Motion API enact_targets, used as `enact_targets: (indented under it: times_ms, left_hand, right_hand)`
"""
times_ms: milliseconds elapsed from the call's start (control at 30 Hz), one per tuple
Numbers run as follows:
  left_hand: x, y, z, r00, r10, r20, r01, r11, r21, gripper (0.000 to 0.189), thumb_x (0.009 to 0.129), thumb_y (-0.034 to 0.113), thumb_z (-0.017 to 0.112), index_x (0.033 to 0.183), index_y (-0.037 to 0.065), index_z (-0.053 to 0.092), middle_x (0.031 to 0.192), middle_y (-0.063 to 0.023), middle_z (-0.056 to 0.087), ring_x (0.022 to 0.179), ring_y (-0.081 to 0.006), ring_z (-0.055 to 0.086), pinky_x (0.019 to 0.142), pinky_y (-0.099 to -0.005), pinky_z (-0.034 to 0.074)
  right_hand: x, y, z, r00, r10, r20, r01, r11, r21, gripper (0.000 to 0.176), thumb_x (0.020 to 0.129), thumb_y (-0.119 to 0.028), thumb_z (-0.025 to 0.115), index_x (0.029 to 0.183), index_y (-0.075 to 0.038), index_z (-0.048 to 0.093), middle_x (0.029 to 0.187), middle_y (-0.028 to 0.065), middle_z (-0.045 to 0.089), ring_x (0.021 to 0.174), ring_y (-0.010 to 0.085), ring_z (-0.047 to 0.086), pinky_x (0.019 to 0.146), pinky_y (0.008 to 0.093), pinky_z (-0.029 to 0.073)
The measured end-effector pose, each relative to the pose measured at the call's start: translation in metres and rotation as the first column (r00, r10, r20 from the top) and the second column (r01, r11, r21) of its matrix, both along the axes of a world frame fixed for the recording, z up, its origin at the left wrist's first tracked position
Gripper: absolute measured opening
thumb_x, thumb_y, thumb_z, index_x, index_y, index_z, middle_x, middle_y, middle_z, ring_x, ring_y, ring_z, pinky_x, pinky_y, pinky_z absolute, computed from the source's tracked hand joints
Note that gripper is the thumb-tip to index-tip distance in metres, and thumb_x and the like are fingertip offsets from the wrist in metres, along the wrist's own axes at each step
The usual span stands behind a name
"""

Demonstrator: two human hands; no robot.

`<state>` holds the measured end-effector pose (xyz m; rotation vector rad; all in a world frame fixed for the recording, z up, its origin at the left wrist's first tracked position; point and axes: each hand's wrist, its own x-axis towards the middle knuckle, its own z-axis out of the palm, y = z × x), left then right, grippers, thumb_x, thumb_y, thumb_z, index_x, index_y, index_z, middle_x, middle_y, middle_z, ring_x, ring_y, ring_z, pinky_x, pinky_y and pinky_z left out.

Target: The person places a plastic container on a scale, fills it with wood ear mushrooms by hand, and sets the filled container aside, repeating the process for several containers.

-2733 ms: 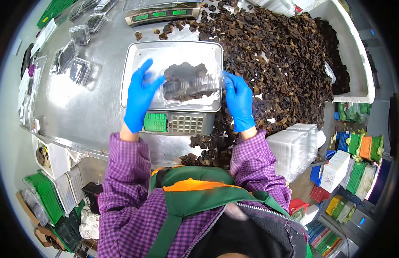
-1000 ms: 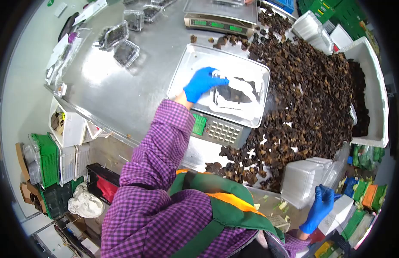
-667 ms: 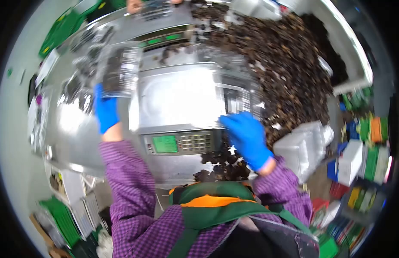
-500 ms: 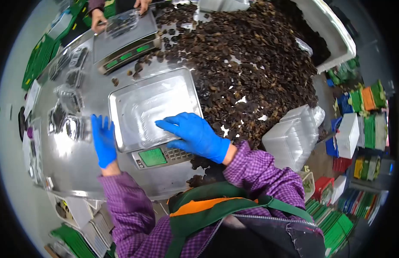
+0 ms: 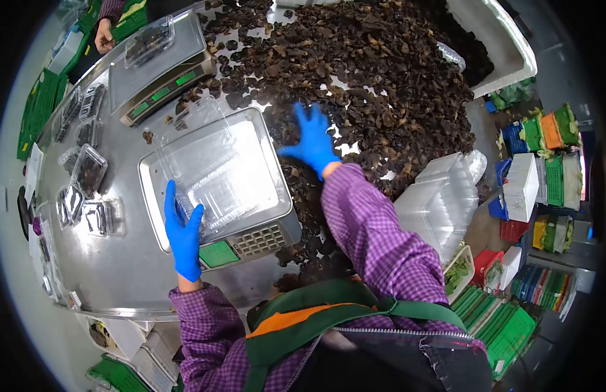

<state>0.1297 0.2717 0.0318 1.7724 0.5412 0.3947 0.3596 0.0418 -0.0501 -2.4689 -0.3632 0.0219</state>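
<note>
Left hand [image 5: 184,243], unclenched, is apparently steadying a clamshell [image 5: 221,199] at eleven o'clock. Splayed right hand [image 5: 315,145] is hovering above fungus [image 5: 375,98], twelve o'clock.

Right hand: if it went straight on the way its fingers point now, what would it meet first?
Most likely the heap of dark pieces: the right hand, open and spread, shows against it. Whether the hand hovers or touches, this view cannot settle.

Rm L of scale [image 5: 258,153]; pile [image 5: 388,78] blks R.
</note>
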Motion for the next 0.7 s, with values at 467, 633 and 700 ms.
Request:
enact_targets:
  times_ms: [467,633,700]
  left_hand:
    - [0.001,-0.029,-0.01,0.973,0.158,0.169,-0.123,0.972,-0.201,0.063,0.084,-0.013,0.043,0.144,-0.001,0.03,0.151,-0.0137,0.029,0.139,-0.023,0.028,0.114,-0.0328,0.022]
    - [0.005,-0.037,-0.002,0.959,0.149,0.24,-0.114,0.981,-0.156,0.058,0.086,-0.011,0.042,0.142,-0.004,0.032,0.149,-0.0156,0.033,0.139,-0.0241,0.029,0.114,-0.0338,0.021]
    - [0.004,-0.039,-0.001,0.957,0.132,0.258,-0.088,0.981,-0.174,0.056,0.086,-0.01,0.042,0.141,-0.004,0.035,0.147,-0.0158,0.035,0.138,-0.0239,0.03,0.114,-0.0342,0.021]
  right_hand:
    - [0.004,-0.077,0.026,0.753,0.241,-0.612,0.106,0.874,0.474,0.047,0.074,0.005,0.067,0.119,-0.001,0.055,0.104,0.0051,0.066,0.092,0.0123,0.062,0.069,0.0248,0.053]
    - [-0.033,-0.044,0.12,0.784,0.471,-0.403,-0.133,0.763,0.632,0.053,0.072,0.002,0.072,0.121,0.0,0.052,0.095,0.0075,0.064,0.084,0.0123,0.06,0.072,0.0284,0.052]
    - [-0.048,-0.021,0.145,0.624,0.551,-0.554,-0.103,0.761,0.641,0.056,0.069,0.0,0.075,0.121,-0.002,0.052,0.1,0.0068,0.063,0.086,0.0131,0.06,0.073,0.0283,0.052]
